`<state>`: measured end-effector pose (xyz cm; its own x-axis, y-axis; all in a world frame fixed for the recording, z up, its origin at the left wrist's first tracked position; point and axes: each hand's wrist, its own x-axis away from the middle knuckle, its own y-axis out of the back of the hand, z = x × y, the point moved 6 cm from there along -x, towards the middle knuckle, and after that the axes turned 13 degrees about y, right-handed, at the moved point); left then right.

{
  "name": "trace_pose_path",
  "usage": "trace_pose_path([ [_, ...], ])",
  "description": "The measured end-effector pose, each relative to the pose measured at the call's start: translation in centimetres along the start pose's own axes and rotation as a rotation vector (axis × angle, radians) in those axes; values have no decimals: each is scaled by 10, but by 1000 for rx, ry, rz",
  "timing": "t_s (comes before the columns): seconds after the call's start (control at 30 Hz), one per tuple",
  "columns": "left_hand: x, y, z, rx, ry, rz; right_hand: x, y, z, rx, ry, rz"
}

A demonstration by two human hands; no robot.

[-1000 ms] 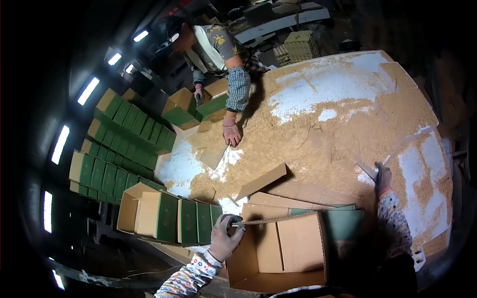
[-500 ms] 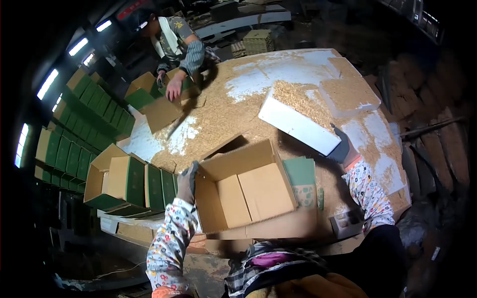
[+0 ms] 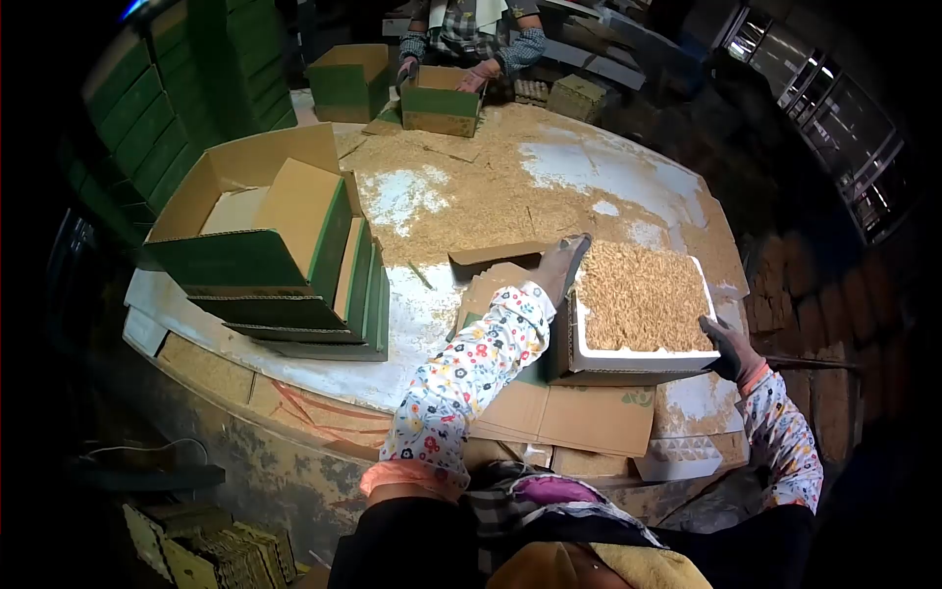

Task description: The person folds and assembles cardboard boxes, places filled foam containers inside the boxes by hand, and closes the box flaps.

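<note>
A white foam box [image 3: 643, 304] full of brown husk-like material sits over an open cardboard box [image 3: 561, 344], which it largely hides. My left hand [image 3: 561, 263], gloved, is at the upper left corner, its fingers closed over the cardboard box's edge beside the foam. On the right side, my right hand [image 3: 728, 346] grips the foam box near its lower right corner. Flat cardboard sheets [image 3: 579, 417] lie beneath and in front of the boxes.
Nested green cartons [image 3: 285, 250] stand on the left of the husk-strewn table [image 3: 471, 201]. Across it, a co-worker's hands [image 3: 476, 77] touch a green box [image 3: 440, 108]. A white moulded tray [image 3: 680, 458] lies at the near right edge. More green cartons [image 3: 137, 113] are stacked behind.
The husk-filled foam box has moved from the table onto the cardboard box, carried by my right hand. My left hand has shifted to the box's far edge. The view has turned.
</note>
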<state>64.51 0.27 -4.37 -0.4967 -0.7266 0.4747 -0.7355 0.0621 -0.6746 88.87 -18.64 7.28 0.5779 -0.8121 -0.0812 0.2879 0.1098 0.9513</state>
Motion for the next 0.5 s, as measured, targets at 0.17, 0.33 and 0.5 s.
trace_pose_path([
  [0.17,-1,48,-39,-310,-209,179,19,-25,-36,-247,-380,-88],
  [0.33,-81,186,-70,-1267,-166,-478,7,-12,-23,-568,-758,-486],
  [0.5,-77,168,-52,-1420,-184,-265,14,-21,-12,-179,-731,-628],
])
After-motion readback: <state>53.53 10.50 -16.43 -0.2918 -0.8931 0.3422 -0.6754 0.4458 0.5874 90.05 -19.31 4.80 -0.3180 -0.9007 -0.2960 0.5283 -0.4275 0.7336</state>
